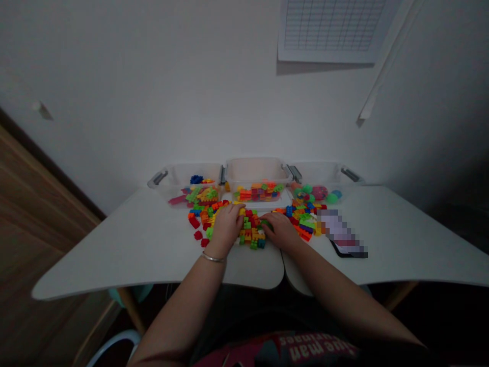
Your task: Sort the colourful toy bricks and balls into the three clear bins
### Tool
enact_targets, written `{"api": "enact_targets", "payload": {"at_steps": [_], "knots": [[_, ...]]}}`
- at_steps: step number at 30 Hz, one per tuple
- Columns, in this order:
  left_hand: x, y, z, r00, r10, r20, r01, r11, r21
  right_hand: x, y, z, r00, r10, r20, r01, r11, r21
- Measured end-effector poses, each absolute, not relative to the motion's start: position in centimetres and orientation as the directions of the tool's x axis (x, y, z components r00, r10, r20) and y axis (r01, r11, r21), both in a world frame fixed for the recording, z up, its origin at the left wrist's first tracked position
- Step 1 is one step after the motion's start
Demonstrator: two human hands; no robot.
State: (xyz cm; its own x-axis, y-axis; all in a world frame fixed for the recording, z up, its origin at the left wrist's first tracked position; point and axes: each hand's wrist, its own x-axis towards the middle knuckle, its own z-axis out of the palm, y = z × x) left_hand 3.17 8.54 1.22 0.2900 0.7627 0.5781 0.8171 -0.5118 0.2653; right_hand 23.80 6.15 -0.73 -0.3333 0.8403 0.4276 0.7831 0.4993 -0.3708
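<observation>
Colourful plastic building bricks (250,235) lie in a loose pile on the white table, with both my hands at it. My left hand (227,224), a silver bangle on its wrist, is bent over the left part of the pile. A yellow building brick (242,211) shows between its finger and thumb. On the right side of the pile, my right hand (280,229) has its fingers curled around a green building brick (265,223), mostly hidden by them. The hands are apart, with red, green and orange bricks between them.
Behind the pile stand a left clear bin (175,176) of bricks, a middle clear bin (257,168) of bricks, and a right clear bin (321,173) of balls. A phone (344,237) lies right of the bricks on the table (126,244). A seam splits the table near my right forearm.
</observation>
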Motion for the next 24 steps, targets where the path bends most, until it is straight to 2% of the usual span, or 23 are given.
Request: {"api": "enact_targets", "payload": {"at_steps": [5, 10, 12, 15, 18, 24], "knots": [[3.1, 8.8, 1.3, 0.211, 0.770, 0.602, 0.721, -0.539, 0.436, 23.9, 6.1, -0.7, -0.330, 0.836, 0.438, 0.778, 0.504, -0.375], [2.9, 9.4, 1.1, -0.080, 0.746, 0.661, 0.595, -0.496, 0.632, 23.9, 6.2, -0.7, -0.327, 0.837, 0.438, 0.777, 0.502, -0.380], [3.0, 9.8, 0.8, -0.163, 0.788, 0.594, 0.473, -0.466, 0.748, 23.9, 6.2, -0.8, -0.328, 0.837, 0.437, 0.777, 0.502, -0.379], [3.2, 10.1, 0.8, -0.126, 0.911, 0.393, 0.229, -0.359, 0.905, 24.0, 6.3, -0.8, -0.329, 0.831, 0.449, 0.770, 0.511, -0.383], [3.3, 10.4, 1.7, -0.091, 0.930, 0.356, 0.134, -0.343, 0.930, 24.1, 6.3, -0.9, -0.326, 0.828, 0.457, 0.761, 0.516, -0.393], [3.0, 11.7, 5.0, -0.196, 0.779, 0.596, 0.215, -0.559, 0.801, 24.1, 6.1, -0.6, -0.337, 0.820, 0.463, 0.771, 0.522, -0.364]]}}
